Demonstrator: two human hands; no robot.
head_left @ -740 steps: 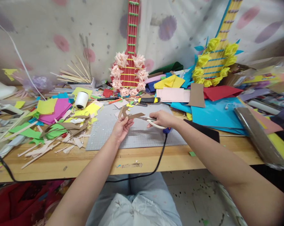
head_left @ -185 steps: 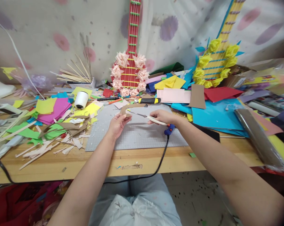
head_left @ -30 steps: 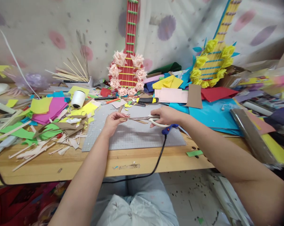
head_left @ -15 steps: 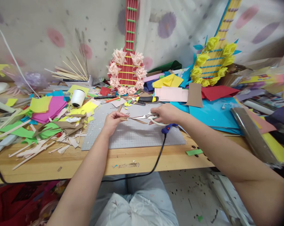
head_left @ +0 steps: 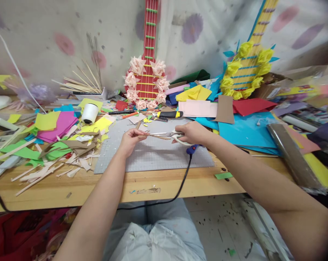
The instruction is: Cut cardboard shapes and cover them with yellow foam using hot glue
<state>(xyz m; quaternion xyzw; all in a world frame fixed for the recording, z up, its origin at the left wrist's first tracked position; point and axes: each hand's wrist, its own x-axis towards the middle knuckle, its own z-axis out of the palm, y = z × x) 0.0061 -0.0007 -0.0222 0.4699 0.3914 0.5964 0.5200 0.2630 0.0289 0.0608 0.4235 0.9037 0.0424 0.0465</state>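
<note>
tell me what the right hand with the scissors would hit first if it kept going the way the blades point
Most likely the brown cardboard strip pinched in the left hand: the scissors in the right hand point left with tips already at it. The fingers come right behind, though depth is hard to judge.

Bright, even, diffuse lighting; soft shadows beneath the desk [head_left: 71, 188]. Wide-angle distortion bends its edge; frame corners blur and darken.

Your left hand [head_left: 130, 139] pinches small brown cardboard piece [head_left: 142, 136] above grey cutting mat [head_left: 155, 156]. Your right hand [head_left: 192, 132] grips scissors [head_left: 166, 135] — blades nearly closed, tips at cardboard. Blue glue gun [head_left: 192, 148] just under right wrist, black cord [head_left: 177, 192] dropping over table edge [head_left: 98, 190]. Red paper guitar [head_left: 147, 78] behind mat — paper scraps [head_left: 57, 145] left.
</note>
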